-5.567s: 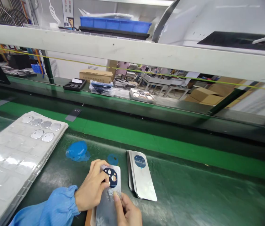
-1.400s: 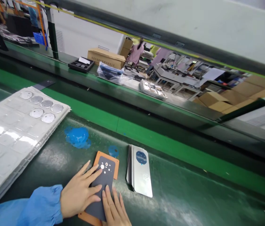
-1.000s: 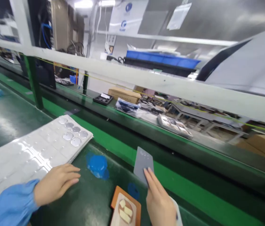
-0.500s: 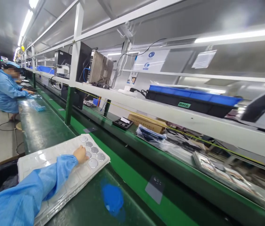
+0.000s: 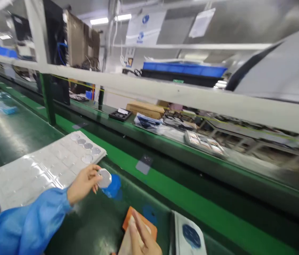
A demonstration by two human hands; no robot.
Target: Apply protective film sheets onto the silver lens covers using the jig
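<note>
1. A green-topped assembly bench [image 5: 91, 226] is running diagonally across the lower half of the frame, from the far left toward the lower right.
2. A white shelf rail [image 5: 165, 90] is spanning the frame above the bench, with a blue plastic bin [image 5: 183, 69] sitting beyond it at upper centre-right.
3. A transparent blister tray [image 5: 45, 170] is lying on the bench at centre-left, with round metal discs [image 5: 84, 143] seated in the pockets at its far corner.
4. A blue cleanroom sleeve [image 5: 24, 223] is entering from the lower left corner and is covering the left forearm.
5. The left hand [image 5: 82, 183] is holding an octagonal metal piece [image 5: 104, 178] at its edge, with the fingertips and thumb together on it. The piece is just beside the near edge of the tray and overlaps a blue film patch [image 5: 114, 186] in view.
6. The right hand [image 5: 144, 235] is at bottom centre, with its fingers [image 5: 136, 221] apart, over a pale sheet [image 5: 125, 246] on an orange pad [image 5: 149, 228]. Whether it is gripping the sheet cannot be told.
7. A stack of silver cards [image 5: 189, 237], each bearing a blue round film, is standing at the bottom edge, right of the right hand.
8. A dark grey card [image 5: 144, 164] is lying on the green strip beyond the bench's near section.
</note>
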